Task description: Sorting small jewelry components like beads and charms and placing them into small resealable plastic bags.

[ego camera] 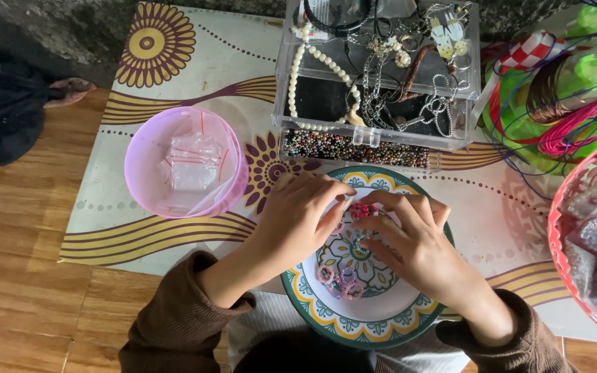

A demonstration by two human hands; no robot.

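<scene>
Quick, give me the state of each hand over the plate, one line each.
Left hand: fingers pinched shut on the pink beaded piece above the patterned plate.
Right hand: fingers curled at the same beaded piece; its grip cannot be told.

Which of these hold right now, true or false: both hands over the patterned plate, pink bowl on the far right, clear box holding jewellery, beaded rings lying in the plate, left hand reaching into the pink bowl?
1. Both hands are over the patterned plate. True: the left hand and right hand meet above it around a small red beaded piece.
2. The pink bowl sits on the far right. False: it is left of the plate; a red basket is at the right edge.
3. The clear box holds jewellery. True: chains, rings and a pearl strand.
4. Small beaded rings lie in the plate. True.
5. The left hand reaches into the pink bowl. False: it is over the plate, apart from the bowl.
</scene>
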